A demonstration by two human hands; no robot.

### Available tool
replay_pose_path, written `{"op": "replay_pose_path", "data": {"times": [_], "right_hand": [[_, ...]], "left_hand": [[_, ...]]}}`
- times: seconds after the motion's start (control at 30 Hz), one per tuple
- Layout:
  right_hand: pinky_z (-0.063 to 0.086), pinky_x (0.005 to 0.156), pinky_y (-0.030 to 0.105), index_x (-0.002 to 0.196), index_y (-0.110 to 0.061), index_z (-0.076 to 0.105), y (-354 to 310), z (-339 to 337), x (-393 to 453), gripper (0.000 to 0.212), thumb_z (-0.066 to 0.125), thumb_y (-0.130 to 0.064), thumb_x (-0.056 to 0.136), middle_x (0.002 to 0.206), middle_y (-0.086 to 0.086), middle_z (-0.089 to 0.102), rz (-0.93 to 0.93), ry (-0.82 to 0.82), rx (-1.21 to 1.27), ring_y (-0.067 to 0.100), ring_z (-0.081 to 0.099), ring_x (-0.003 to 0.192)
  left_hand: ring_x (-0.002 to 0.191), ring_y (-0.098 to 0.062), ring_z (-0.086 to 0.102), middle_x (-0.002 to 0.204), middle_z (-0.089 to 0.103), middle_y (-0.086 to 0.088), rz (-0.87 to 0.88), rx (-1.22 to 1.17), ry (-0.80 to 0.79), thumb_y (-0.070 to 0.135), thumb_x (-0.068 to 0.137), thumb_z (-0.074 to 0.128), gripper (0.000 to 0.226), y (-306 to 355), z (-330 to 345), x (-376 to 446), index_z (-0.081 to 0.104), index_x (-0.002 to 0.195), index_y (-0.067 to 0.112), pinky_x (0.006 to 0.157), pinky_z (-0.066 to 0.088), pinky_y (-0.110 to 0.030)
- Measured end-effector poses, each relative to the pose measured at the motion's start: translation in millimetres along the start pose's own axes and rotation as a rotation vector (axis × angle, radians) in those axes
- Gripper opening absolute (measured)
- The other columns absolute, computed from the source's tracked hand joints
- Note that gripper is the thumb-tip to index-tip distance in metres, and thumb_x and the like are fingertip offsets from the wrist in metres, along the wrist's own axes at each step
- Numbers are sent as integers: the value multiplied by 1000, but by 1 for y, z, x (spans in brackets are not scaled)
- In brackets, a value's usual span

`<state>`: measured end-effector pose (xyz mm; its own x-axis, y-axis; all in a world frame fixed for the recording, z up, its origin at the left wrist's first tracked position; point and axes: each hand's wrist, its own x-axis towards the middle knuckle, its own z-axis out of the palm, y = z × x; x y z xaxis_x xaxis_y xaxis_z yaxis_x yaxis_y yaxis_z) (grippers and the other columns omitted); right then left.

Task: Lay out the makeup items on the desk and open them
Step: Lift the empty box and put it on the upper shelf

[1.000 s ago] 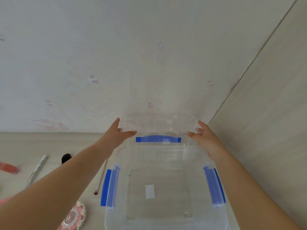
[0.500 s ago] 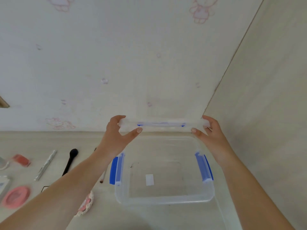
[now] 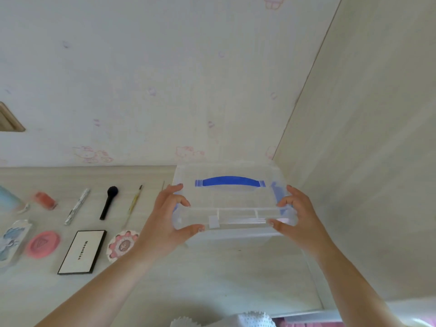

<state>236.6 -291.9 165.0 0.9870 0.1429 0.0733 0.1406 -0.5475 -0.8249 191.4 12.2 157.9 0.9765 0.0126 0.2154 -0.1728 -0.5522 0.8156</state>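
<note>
You are looking down at a pale wood-grain bench (image 3: pixel 212 279) that runs back to a wall (image 3: pixel 165 79) papered in a faint cream pattern with small pink cartoon cats, and on your right a light wood-grain panel (image 3: pixel 365 161) rises from the bench and meets that wall in the corner. In that far right corner sits the clear plastic storage box (image 3: pixel 228 208), its lid on, with a blue carry handle (image 3: pixel 230 181) across the top and blue clips at the sides. Your left hand (image 3: pixel 167 218) grips the box's left end, fingers curled over the lid edge and thumb under the near rim; your right hand (image 3: pixel 299 215) grips the right end in the same way. The makeup is laid out on the bench to your left, well apart from the box: in the back row a coral tube (image 3: pixel 45 200), a silver patterned stick (image 3: pixel 77 206), a black powder brush (image 3: pixel 108 202) and a thin yellowish brush (image 3: pixel 134 204); in the near row a pale blue patterned case (image 3: pixel 13 241), a round pink compact (image 3: pixel 43 244), a white black-edged palette (image 3: pixel 82 251) and a round pink flower-patterned compact (image 3: pixel 122 245) just beside your left wrist. All four near-row items lie closed. At the far left a wooden frame edge (image 3: pixel 9 119) shows on the wall, and something white and perforated (image 3: pixel 254 320) shows at the bottom edge of the view.
</note>
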Motion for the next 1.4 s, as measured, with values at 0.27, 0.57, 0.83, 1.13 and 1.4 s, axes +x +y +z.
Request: {"op": "replay_pose_path", "data": {"times": [0.27,0.57,0.83,1.13,1.4], "right_hand": [[20,94,2,81,-37,55,13,6,-15,36,83,-18,68,143,-17,26,-30,-19,-82,-8,26,129],[21,94,4,85,-33,54,23,9,-20,38,82,-14,67,145,-15,23,-27,-38,-109,-2,26,133],[28,112,26,119,-57,43,12,12,-17,50,68,-37,80,149,-9,25,109,80,118,-2,26,134],[46,98,46,117,-21,59,29,14,12,66,68,-55,61,113,4,64,586,41,525,33,58,115],[48,85,34,132,-32,46,20,18,10,51,66,-29,85,120,-3,59,441,266,331,20,61,104]], "left_hand": [[137,13,9,141,27,17,6,125,18,43,61,78,49,-15,13,-20,53,94,17,103,24,-13],[144,-10,20,142,34,17,15,131,63,63,64,64,41,-21,20,-32,45,87,35,111,31,-43],[133,14,17,150,22,8,-170,-49,197,58,76,51,62,-13,20,-27,40,130,28,104,21,-7],[121,-18,48,131,52,7,-732,-373,183,48,85,58,72,-6,19,1,29,143,18,99,38,-31],[101,-11,56,111,53,19,-580,-297,295,30,85,66,59,4,18,-1,40,138,23,81,41,-23]]}}
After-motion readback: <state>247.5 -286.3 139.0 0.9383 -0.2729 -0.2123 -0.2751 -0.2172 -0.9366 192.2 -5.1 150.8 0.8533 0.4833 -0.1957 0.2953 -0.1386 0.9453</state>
